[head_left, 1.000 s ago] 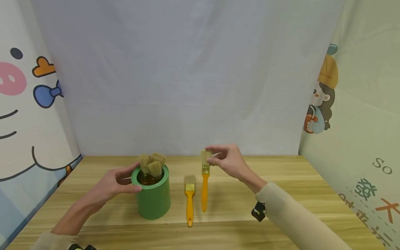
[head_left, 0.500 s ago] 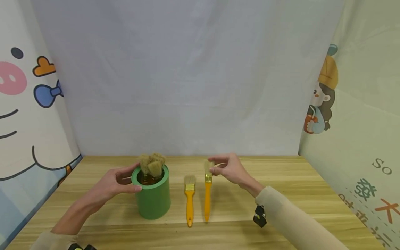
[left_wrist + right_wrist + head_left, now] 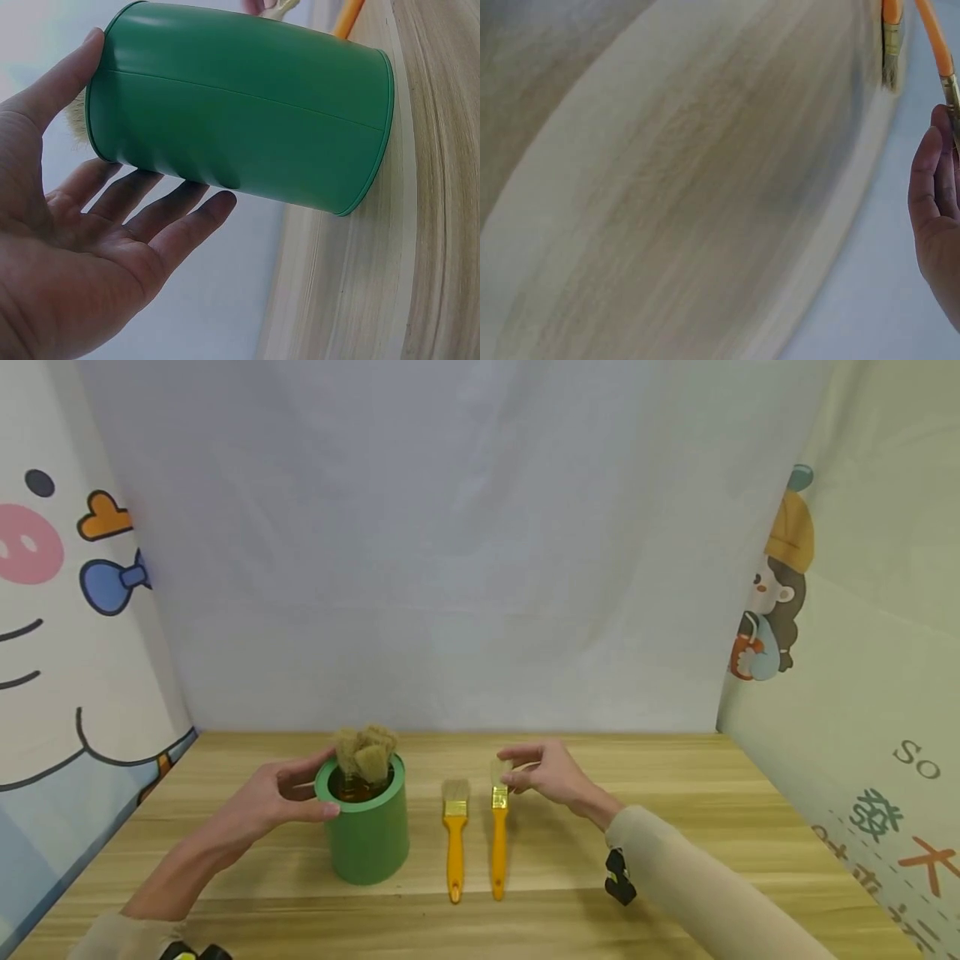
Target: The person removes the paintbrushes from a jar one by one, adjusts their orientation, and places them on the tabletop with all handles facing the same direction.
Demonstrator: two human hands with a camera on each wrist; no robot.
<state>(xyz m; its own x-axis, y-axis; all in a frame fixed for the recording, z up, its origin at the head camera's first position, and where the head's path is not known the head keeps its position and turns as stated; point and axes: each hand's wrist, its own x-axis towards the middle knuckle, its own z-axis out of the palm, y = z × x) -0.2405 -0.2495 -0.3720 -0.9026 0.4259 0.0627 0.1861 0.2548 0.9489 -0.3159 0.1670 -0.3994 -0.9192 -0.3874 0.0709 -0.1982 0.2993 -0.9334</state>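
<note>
A green cylindrical can (image 3: 369,843) stands upright left of centre in the head view. Several paintbrushes with tan bristles (image 3: 371,760) stick up out of it, bristles on top. My left hand (image 3: 266,802) holds the can at its rim from the left, thumb in front and fingers behind; the left wrist view shows its fingers (image 3: 187,225) along the can's side. Between my right thumb and fingers I pinch the bristle end of a paintbrush (image 3: 498,852), its orange handle pointing toward me. Beside it another orange-handled paintbrush (image 3: 455,852) lies on the table, left of my right hand (image 3: 555,774).
A wood-grain table (image 3: 675,860) spreads under everything. Behind it hangs a pale grey cloth (image 3: 450,568). Printed cloths with cartoon figures border the left (image 3: 45,635) and right (image 3: 862,652) sides.
My right hand has come down and closer to me with the paintbrush, which now lines up beside the other brush. The left hand and can have stayed in place.
</note>
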